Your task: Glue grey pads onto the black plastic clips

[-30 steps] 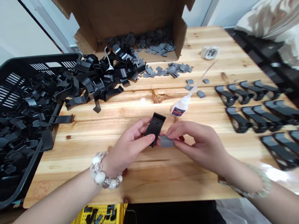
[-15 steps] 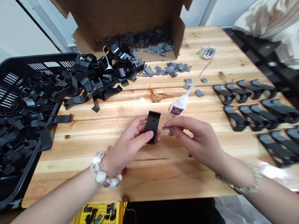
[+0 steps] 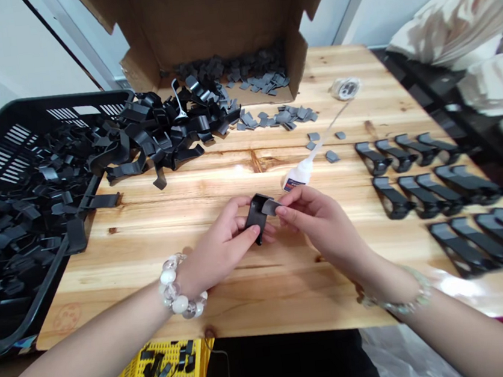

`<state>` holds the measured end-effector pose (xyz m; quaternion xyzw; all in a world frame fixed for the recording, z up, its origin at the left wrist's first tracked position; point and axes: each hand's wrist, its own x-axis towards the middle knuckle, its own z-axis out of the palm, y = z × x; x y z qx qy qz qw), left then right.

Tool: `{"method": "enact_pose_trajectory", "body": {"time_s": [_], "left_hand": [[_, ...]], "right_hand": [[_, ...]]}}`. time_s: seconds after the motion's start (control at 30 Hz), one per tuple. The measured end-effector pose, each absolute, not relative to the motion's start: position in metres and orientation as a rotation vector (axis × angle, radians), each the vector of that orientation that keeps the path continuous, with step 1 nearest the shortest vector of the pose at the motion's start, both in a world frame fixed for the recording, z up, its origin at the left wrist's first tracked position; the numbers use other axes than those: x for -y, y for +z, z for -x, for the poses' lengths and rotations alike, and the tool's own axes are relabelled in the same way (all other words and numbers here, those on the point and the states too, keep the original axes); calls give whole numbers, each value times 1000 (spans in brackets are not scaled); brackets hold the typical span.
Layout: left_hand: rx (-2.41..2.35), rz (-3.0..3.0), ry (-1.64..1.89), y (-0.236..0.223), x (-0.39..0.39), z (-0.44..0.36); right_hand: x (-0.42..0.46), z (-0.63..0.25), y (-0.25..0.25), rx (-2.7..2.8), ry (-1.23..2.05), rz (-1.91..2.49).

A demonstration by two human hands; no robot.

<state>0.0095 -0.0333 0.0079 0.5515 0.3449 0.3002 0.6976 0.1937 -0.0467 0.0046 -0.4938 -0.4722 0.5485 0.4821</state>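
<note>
The left hand (image 3: 230, 239) is pinched shut on a black bent piece (image 3: 256, 218), held over the table (image 3: 169, 222). The right hand (image 3: 316, 217) nips a small grey pad (image 3: 270, 207) between thumb and finger. The pad is at the bent top of the black piece; I can't tell if they touch. So this one looks only part done.

Call it the middle of a clock, with twelve at the far side. At three o'clock are three rows of black pieces (image 3: 418, 194), and I think those are finished. Lots seems left: a big black pile (image 3: 171, 125) at eleven, a full black basket (image 3: 66, 258) at nine, and loose grey pads (image 3: 286, 116) at one. A brown box (image 3: 223, 22) at twelve holds more pads. A white bottle (image 3: 298, 175), maybe glue, is between the right hand and the loose pads, a bit in the way. A yellow basket (image 3: 203, 360) is at seven.
</note>
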Motion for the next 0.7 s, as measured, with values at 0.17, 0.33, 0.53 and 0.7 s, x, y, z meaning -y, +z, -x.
{"method": "enact_pose_trajectory", "body": {"time_s": [0.17,0.33,0.53,0.7], "left_hand": [[-754,-1253,631,3,36,-10],[-771,-1289,611,2,38,-12],[-778,-1374,598,2,42,-11],[-806,-1386,583,1,42,-11]], "right_hand": [[45,-192,2,1105,1415,1202],[46,-191,3,1106,1398,1226],[47,-191,5,1084,1424,1244],[48,-190,4,1085,1423,1223]]}}
